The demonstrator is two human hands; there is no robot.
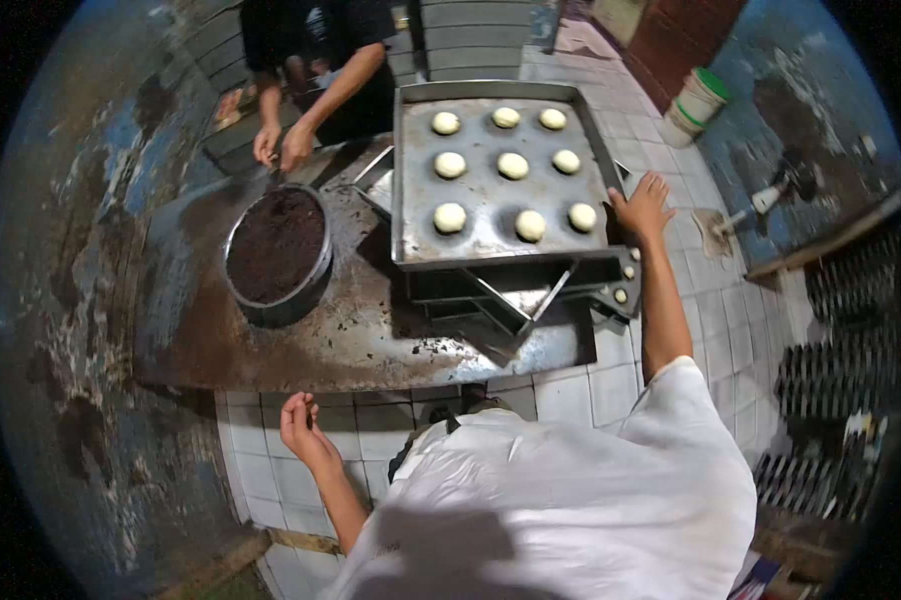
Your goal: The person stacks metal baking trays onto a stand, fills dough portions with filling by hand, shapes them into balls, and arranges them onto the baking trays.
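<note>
My right hand is open, its fingers spread against the right rim of a metal baking tray. Several round pale dough balls sit apart from one another in rows on this tray. Under it, more trays are stacked at odd angles. My left hand hangs low by the table's front edge with its fingers curled together; what lies in them, if anything, I cannot make out. A round metal pot full of dark crumbly filling stands on the left of the table.
Across the worn metal table, a person in dark clothes has both hands just behind the pot. Dark crumbs lie scattered on the tabletop. A lidded bucket, a long-handled scraper and dark racks are on the right.
</note>
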